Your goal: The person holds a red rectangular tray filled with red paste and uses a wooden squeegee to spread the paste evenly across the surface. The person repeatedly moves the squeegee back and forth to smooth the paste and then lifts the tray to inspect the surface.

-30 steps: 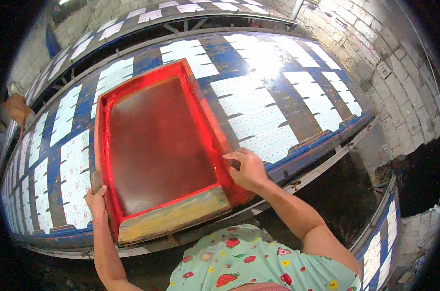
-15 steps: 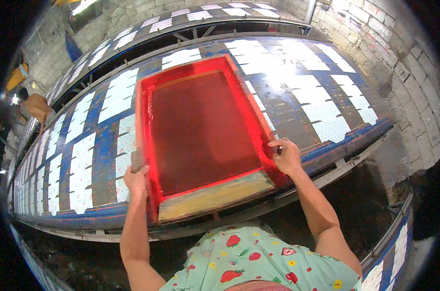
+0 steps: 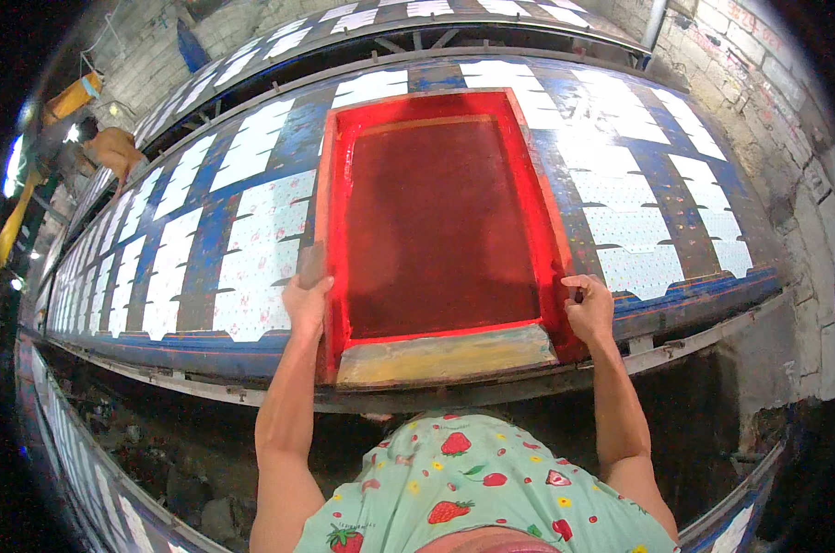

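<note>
A silk-screen printing frame (image 3: 440,226) with bright red edges and a dark red mesh lies flat over the long table, covering part of its pale pieces. My left hand (image 3: 308,300) is closed on the left side of the frame, near the lower corner. Across from it, my right hand (image 3: 589,304) grips the right side with curled fingers. A yellowish, paint-smeared strip (image 3: 445,358) runs along the frame's near end. Whether the frame touches the table all over, I cannot tell.
White cut pieces (image 3: 265,249), some with small printed dots, lie in columns on the blue-stained printing table (image 3: 196,267). Another such table (image 3: 408,23) stands behind. A bare-backed person (image 3: 113,152) bends at the far left. A block wall (image 3: 786,175) rises at the right.
The frame has shifted right over the table and straightened, now covering pale pieces that showed along its right edge. Both hands have kept their hold. My view has turned a little.
</note>
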`<state>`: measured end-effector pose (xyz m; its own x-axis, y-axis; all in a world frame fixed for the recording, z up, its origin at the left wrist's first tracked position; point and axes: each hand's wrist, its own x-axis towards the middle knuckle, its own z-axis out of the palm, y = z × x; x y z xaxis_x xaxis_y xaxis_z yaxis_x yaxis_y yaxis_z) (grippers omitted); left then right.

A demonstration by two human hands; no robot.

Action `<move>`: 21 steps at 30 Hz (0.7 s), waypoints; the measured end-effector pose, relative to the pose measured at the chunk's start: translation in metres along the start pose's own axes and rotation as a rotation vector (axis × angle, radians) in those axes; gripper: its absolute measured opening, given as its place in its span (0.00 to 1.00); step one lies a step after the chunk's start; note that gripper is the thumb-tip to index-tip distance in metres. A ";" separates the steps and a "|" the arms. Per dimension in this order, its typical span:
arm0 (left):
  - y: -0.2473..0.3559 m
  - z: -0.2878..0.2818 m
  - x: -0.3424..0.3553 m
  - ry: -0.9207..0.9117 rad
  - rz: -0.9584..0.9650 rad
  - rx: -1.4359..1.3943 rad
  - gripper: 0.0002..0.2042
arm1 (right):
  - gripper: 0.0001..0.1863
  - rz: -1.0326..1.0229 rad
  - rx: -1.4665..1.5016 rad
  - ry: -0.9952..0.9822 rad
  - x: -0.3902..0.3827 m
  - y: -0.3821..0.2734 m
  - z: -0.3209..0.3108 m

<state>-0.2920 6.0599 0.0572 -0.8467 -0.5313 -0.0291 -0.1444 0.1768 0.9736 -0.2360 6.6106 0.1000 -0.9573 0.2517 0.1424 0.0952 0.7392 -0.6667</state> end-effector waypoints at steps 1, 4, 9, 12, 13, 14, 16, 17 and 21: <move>0.000 0.004 -0.001 -0.010 0.000 -0.045 0.23 | 0.20 -0.017 0.005 0.004 0.001 0.004 -0.003; -0.003 0.008 -0.003 -0.008 0.012 -0.021 0.23 | 0.19 -0.058 0.048 -0.001 0.003 0.013 -0.009; 0.001 0.013 -0.004 0.088 0.042 0.271 0.23 | 0.21 -0.135 0.043 -0.048 0.006 0.023 -0.010; 0.004 0.012 -0.011 0.085 0.006 0.394 0.24 | 0.23 -0.090 0.048 -0.104 0.005 0.026 -0.008; 0.004 0.013 -0.012 0.064 0.025 0.403 0.25 | 0.24 -0.147 0.058 -0.105 0.005 0.026 -0.008; 0.003 0.013 -0.012 0.074 -0.018 0.409 0.24 | 0.25 -0.180 0.062 -0.099 0.005 0.025 -0.009; 0.000 0.014 -0.009 0.076 0.010 0.385 0.23 | 0.27 -0.207 0.039 -0.109 0.005 0.018 -0.011; -0.002 0.016 -0.006 0.079 -0.024 0.331 0.24 | 0.27 -0.201 0.013 -0.125 0.002 0.013 -0.015; -0.003 0.018 -0.004 0.131 -0.016 0.390 0.23 | 0.26 -0.464 -0.184 0.020 -0.013 -0.027 -0.019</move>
<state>-0.2973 6.0765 0.0502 -0.7741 -0.6330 0.0095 -0.3620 0.4550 0.8136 -0.2209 6.5989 0.1298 -0.9049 -0.1189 0.4087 -0.2910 0.8737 -0.3899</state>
